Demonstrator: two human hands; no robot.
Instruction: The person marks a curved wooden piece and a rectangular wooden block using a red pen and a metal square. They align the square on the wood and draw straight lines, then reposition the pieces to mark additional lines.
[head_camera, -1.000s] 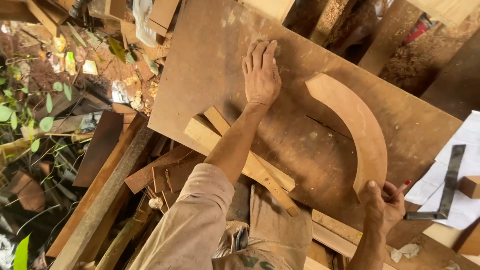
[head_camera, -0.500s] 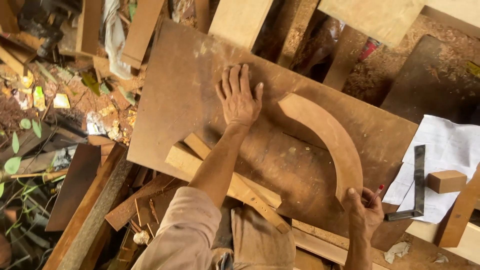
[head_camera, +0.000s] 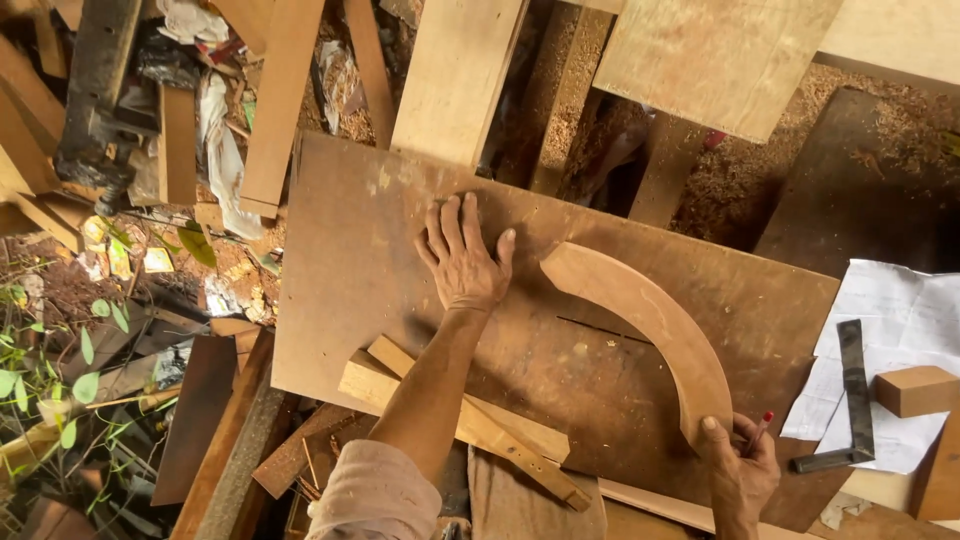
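On a dusty brown board (head_camera: 350, 300) propped over scattered offcuts, a person's left hand (head_camera: 462, 262) lies flat, fingers spread and gripping nothing, pressing the sheet near its far edge. Just beside that hand begins a curved wooden piece (head_camera: 655, 325), an arc that runs across the board's surface toward its near right corner. At that corner the right hand (head_camera: 740, 470) pinches the arc's lower end, thumb on top, while a red-tipped pencil (head_camera: 757, 432) sits between its fingers. The work in hand appears to be positioning the arc as a template; tracing it would likely call for holding the piece steady while the pencil follows its edge. Off the board's right edge, white paper sheets (head_camera: 900, 310) carry a metal try square (head_camera: 850, 400) and a small wooden block (head_camera: 915, 390). No containers are visible; loose sawdust (head_camera: 740, 170) lies beyond the far edge among planks (head_camera: 455, 75).
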